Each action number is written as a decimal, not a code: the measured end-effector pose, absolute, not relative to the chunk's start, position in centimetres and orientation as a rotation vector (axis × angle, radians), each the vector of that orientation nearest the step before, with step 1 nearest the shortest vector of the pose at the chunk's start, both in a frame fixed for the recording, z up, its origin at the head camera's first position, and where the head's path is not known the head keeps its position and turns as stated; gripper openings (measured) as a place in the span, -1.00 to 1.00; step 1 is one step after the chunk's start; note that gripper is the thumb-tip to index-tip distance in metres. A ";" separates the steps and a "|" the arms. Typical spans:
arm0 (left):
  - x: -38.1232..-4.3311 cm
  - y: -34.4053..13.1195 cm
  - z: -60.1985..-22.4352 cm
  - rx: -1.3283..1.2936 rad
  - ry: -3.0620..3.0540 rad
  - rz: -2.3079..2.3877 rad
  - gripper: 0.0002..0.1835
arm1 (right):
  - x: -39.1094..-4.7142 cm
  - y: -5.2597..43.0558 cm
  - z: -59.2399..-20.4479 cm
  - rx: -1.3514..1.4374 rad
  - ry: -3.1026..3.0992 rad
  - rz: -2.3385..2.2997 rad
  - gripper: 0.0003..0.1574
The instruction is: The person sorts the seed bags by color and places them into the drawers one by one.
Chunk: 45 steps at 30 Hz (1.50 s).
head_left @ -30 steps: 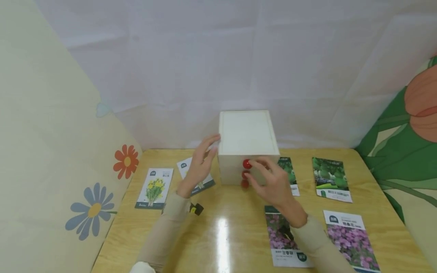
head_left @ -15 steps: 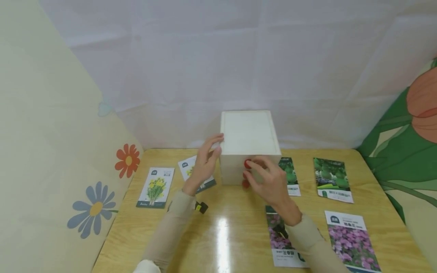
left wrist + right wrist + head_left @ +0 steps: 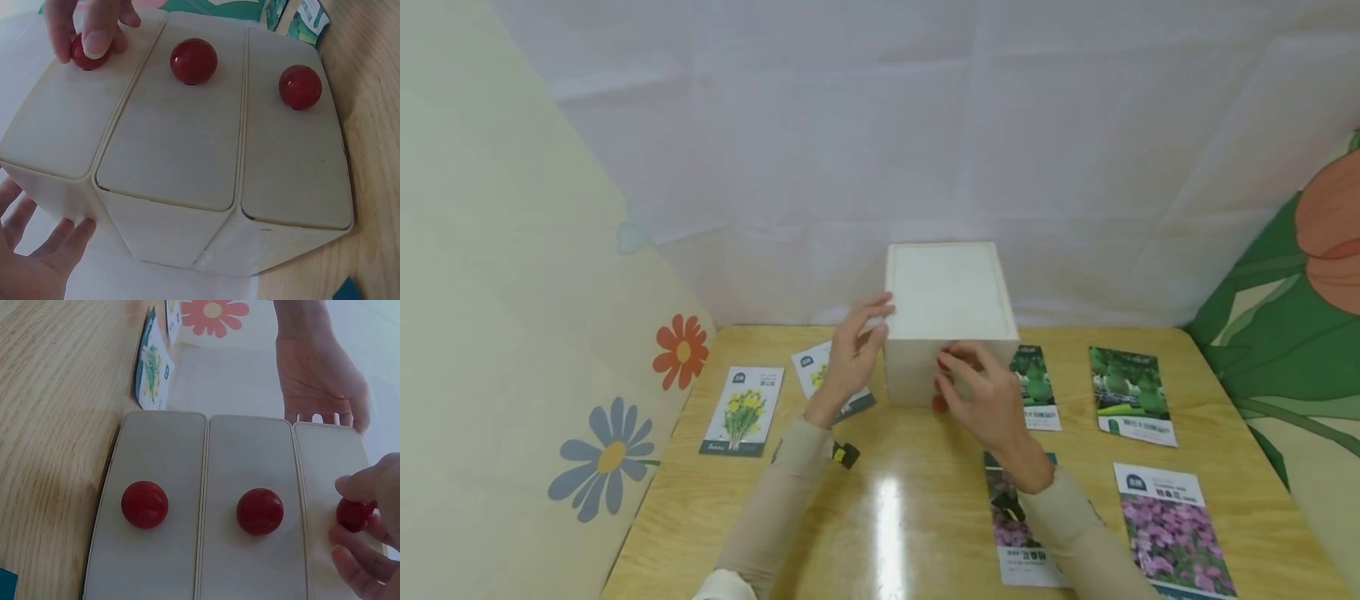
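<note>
A white box with three stacked drawers [image 3: 951, 287] stands at the back of the table, each drawer bearing a round red knob. My right hand [image 3: 992, 400] pinches the top knob [image 3: 354, 516] between thumb and fingers, covering much of it in the head view. Below it, the middle knob [image 3: 194, 61] and the bottom knob [image 3: 300, 86] are free of any fingers. All three drawer fronts lie flush with the box. My left hand [image 3: 853, 354] steadies the box's left side, its fairly straight fingertips against the wall near the top edge.
Seed packets lie around the box: yellow-flower ones [image 3: 742, 410] at left, green ones [image 3: 1131, 396] at right, purple-flower ones [image 3: 1172, 525] at front right. A white cloth [image 3: 850, 150] hangs close behind. A small black-and-yellow piece [image 3: 846, 455] shows by the left wrist.
My right hand has shifted slightly left, its fingers closing further around the top knob. The left fingertips have come a little farther onto the box's upper edge.
</note>
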<state>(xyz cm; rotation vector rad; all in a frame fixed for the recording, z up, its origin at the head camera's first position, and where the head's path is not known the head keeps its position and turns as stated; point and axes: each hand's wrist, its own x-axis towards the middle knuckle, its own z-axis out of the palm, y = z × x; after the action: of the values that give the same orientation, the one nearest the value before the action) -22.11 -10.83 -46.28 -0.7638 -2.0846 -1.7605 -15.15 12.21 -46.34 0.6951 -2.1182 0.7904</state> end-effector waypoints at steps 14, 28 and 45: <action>-22.6 -10.4 -46.7 -0.725 -2.039 -1.797 -0.73 | -15.3 11.8 -46.4 0.661 -2.100 0.861 -0.68; -22.8 -10.3 -46.9 -0.737 -2.010 -1.777 -0.76 | -15.2 11.7 -46.4 0.659 -2.088 0.918 -0.68; -22.8 -10.4 -46.9 -0.748 -2.017 -1.726 -0.75 | -15.2 11.7 -46.5 0.650 -2.100 0.938 -0.71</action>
<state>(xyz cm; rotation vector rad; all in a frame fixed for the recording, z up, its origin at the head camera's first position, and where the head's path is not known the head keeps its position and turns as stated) -22.81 -10.40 -46.86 -0.7482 -2.0168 -1.7262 -15.17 11.70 -46.48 0.6496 -2.1004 0.9375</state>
